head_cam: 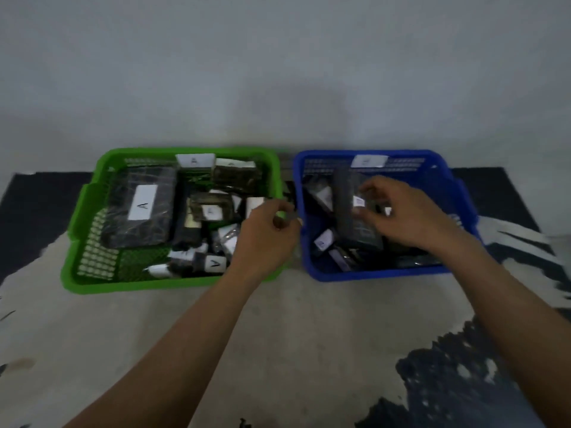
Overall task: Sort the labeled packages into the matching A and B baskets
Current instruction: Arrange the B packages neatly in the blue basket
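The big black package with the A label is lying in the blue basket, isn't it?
Not quite. The big black package with the A label is lying in the green basket, not the blue basket. The head view shows it.
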